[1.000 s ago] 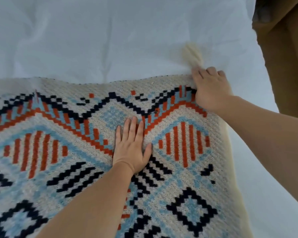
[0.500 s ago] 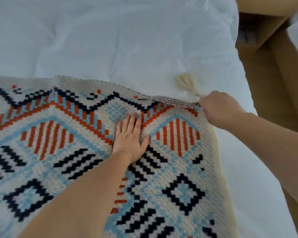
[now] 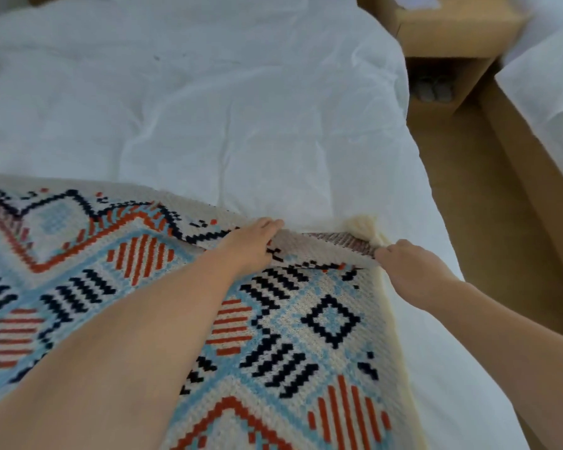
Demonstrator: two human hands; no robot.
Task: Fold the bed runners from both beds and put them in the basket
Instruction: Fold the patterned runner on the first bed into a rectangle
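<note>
Knitted orange and navy, the bed runner spans the lower frame left to right, its far edge raised at centre, gripped by the left hand, corner pinched by the right hand.

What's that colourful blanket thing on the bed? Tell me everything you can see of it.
It is a bed runner, a thick knitted cloth, cream with diamonds and stripes in orange, pale blue and navy. It lies mostly flat across a white bed. Its far right corner is lifted and turned back, showing the underside, with a cream tassel at the tip. The right hand grips that corner; the left hand holds the far edge beside it.
</note>
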